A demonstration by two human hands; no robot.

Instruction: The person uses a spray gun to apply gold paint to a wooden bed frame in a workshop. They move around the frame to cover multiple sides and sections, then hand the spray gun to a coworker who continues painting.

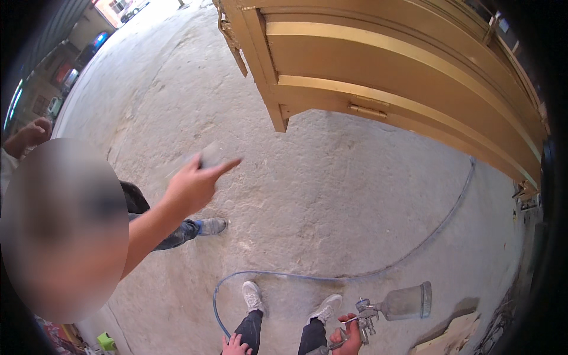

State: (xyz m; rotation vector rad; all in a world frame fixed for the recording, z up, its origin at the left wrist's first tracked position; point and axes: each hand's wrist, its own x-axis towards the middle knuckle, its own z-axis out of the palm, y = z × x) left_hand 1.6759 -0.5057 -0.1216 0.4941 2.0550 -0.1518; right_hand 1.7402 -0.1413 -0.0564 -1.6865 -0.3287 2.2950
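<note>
My right hand (349, 338), at the lower edge, is closed around the handle of a metal spray gun (367, 324). The gun's translucent grey cup (406, 302) points to the right. My left hand (236, 345) is in front of my dark trouser leg, with its fingers curled where a thin blue-grey hose (307, 276) runs up to it. The lower part of this hand is cut off by the picture's edge. From there, the hose loops over the floor past my shoes and bends right, up to a large gold-coloured metal body (390, 59) with ribbed panels.
At the left a person stands close, one arm (157, 228) stretched across with a finger pointing toward the metal body. Their shoe (212, 226) is on the rough concrete floor (284, 189). Flat board pieces (452, 334) lie at lower right, a green object (106, 341) at lower left.
</note>
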